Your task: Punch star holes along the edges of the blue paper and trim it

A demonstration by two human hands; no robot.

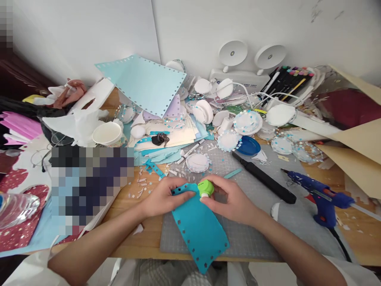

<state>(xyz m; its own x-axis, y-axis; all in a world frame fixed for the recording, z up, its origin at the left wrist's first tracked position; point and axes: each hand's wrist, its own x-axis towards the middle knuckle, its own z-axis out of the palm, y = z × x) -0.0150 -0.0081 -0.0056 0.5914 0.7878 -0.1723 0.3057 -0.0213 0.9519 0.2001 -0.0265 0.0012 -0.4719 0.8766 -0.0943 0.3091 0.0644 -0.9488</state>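
My left hand pinches the top left of a blue sheet of paper, thumb on its face. Star-shaped holes run along the sheet's left, top and bottom edges. In my right hand is a small green craft punch with a white button, closed between thumb and fingers at the sheet's top edge. The sheet slants toward me, its lower corner reaching past the front of the grey cutting mat. Just beyond my hands lies a white disc edged with small blue pieces.
A blue glue gun and a long black tool lie to the right. Behind are a pale blue punched sheet, keys, a paper cup, a twin-head lamp and markers. Paper scraps litter the table.
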